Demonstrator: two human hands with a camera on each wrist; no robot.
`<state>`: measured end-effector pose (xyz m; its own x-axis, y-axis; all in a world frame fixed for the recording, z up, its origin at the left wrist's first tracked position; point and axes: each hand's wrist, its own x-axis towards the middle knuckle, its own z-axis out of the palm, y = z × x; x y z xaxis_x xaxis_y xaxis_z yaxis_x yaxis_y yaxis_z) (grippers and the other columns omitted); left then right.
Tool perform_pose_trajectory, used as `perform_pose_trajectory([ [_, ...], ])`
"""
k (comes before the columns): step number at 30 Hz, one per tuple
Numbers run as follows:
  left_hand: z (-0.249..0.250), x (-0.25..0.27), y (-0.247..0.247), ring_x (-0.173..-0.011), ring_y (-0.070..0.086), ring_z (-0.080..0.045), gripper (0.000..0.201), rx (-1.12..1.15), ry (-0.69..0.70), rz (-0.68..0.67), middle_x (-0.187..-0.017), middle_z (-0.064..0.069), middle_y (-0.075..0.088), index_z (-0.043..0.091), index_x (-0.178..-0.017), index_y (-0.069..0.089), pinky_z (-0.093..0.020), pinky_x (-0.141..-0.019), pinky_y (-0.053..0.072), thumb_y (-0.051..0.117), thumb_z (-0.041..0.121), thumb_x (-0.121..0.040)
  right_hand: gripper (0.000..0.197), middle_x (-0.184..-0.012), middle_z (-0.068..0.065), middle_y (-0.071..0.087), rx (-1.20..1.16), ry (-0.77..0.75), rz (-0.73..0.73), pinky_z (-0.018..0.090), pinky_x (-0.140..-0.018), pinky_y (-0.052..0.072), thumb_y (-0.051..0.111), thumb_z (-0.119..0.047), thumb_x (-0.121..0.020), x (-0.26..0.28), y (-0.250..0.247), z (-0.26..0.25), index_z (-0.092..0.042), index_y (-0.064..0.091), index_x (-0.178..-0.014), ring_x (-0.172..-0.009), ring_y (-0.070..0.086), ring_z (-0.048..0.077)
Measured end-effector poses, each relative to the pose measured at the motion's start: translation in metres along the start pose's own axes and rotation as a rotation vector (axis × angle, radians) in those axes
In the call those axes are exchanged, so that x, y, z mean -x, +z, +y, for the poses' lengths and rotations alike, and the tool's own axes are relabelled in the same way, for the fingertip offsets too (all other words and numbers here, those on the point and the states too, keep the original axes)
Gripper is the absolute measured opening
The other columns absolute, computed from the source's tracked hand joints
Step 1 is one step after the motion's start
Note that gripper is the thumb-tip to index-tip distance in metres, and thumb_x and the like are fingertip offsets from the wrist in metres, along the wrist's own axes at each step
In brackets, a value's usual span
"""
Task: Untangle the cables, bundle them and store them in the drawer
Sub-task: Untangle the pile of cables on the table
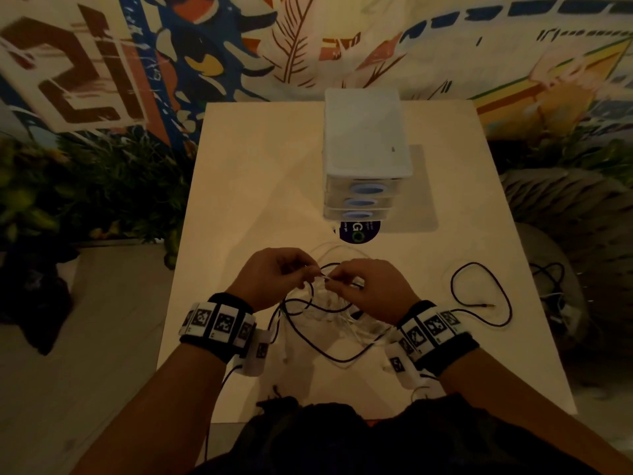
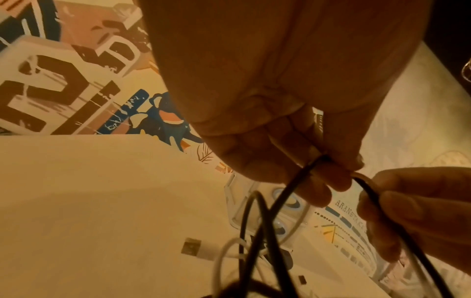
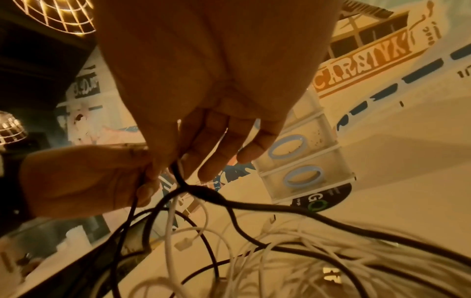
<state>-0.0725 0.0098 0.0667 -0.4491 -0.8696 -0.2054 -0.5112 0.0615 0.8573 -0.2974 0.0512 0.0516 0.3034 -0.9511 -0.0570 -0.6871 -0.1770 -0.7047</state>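
A tangle of black and white cables (image 1: 329, 313) lies on the white table (image 1: 239, 200) close to me. Both hands are raised just above it, nearly touching. My left hand (image 1: 308, 269) pinches a black cable (image 2: 280, 203) between thumb and fingertips. My right hand (image 1: 330, 281) pinches the same black cable (image 3: 254, 205) a little further along, its other fingers loosely extended. White cables (image 3: 293, 252) hang and pile beneath the hands. A white drawer unit (image 1: 366, 159) with three shut drawers and blue oval handles stands at the back of the table.
One end of the black cable loops out over the table's right side (image 1: 479, 293), ending in a plug. A dark round sticker (image 1: 359, 231) lies in front of the drawers. A USB plug (image 2: 191, 247) rests on the table. A painted wall stands behind, with plants at left.
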Motion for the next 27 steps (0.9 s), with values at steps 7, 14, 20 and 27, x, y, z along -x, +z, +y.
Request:
perform_pose_trajectory([
  [7, -0.014, 0.001, -0.007, -0.064, 0.068, -0.003, 0.009, -0.160, -0.076, 0.230, -0.077, 0.010, 0.072, 0.025, -0.102, 0.053, -0.040, -0.069, 0.057, 0.046, 0.028, -0.106, 0.012, -0.085, -0.014, 0.075, 0.099, -0.108, -0.014, 0.006, -0.079, 0.037, 0.077, -0.044, -0.083, 0.030, -0.003, 0.034, -0.034, 0.080, -0.089, -0.085, 0.060, 0.005],
  [14, -0.009, 0.003, -0.016, -0.069, 0.070, -0.022, 0.013, 0.139, -0.014, 0.258, -0.080, -0.001, 0.072, 0.015, -0.106, 0.051, -0.044, -0.075, 0.057, 0.040, 0.020, -0.109, 0.029, -0.087, -0.015, 0.072, -0.018, 0.099, -0.099, 0.032, -0.078, 0.050, 0.052, -0.064, -0.084, 0.048, 0.002, 0.043, -0.046, 0.066, -0.102, -0.085, 0.064, 0.001],
  [20, 0.009, 0.006, -0.006, -0.065, 0.068, -0.031, 0.012, 0.244, 0.026, 0.166, -0.082, -0.009, 0.071, 0.011, -0.104, 0.052, -0.032, -0.067, 0.057, 0.043, 0.019, -0.108, 0.018, -0.077, -0.011, 0.052, 0.034, 0.079, -0.112, 0.029, -0.070, 0.041, 0.060, -0.048, -0.095, 0.009, 0.005, 0.014, -0.031, 0.061, -0.097, -0.073, 0.051, 0.006],
  [27, -0.008, 0.012, -0.007, -0.050, 0.052, -0.009, 0.010, 0.005, -0.004, 0.176, -0.061, 0.000, 0.057, 0.025, -0.099, 0.058, -0.025, -0.052, 0.046, 0.060, 0.034, -0.099, 0.028, -0.095, -0.006, 0.074, -0.151, 0.146, 0.187, 0.036, -0.081, 0.056, 0.050, -0.043, -0.103, 0.004, -0.022, 0.015, -0.023, 0.070, -0.105, -0.086, 0.069, 0.013],
])
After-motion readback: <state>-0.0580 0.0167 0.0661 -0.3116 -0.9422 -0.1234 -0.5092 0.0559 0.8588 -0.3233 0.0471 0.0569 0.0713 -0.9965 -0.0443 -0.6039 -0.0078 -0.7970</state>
